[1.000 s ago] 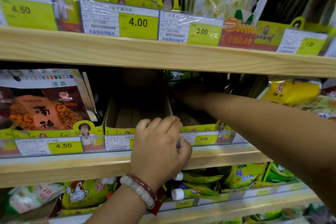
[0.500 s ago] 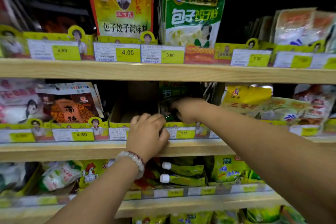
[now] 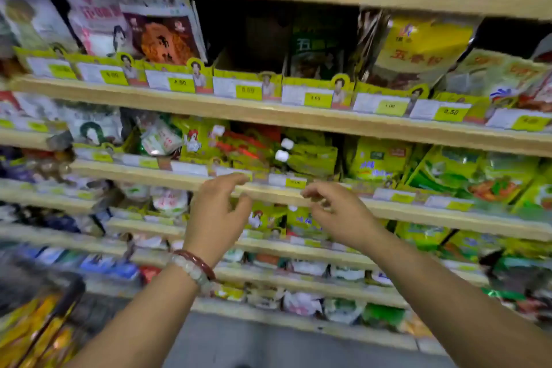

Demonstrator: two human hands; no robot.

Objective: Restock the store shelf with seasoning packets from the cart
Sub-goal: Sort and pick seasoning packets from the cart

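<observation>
Left hand: the left hand sits at centre frame, in front of the wooden shelf edges, back of the hand to the camera; fingers loosely curled and spread, thumb apart from them, holding nothing.
Left wrist: a pale bead bracelet and a dark red bangle side by side.
Right hand: the right hand is just right of centre, level with the left and apart from it; fingers half bent, relaxed, nothing between them.
Contact with shelf: whether either hand touches the pale wooden shelf rail cannot be told; the frame is blurred.
Seasoning packets, shelf: a dark green seasoning packet stands upright in a yellow cardboard display tray at upper centre, second shelf from the top of the frame.
Neighbouring slot: the yellow tray slot to its left appears dark inside; contents cannot be made out.
Other stock: a brown and orange pouch at upper left; a yellow foil pouch at upper right; green and yellow bags on the shelf below.
Price tags: yellow and white price labels line the shelf fronts; figures too blurred to read reliably.
Cart: the dark cart handle occupies the lower left corner, with yellow-orange packets lying beneath it.
Floor: grey floor along the bottom centre.
</observation>
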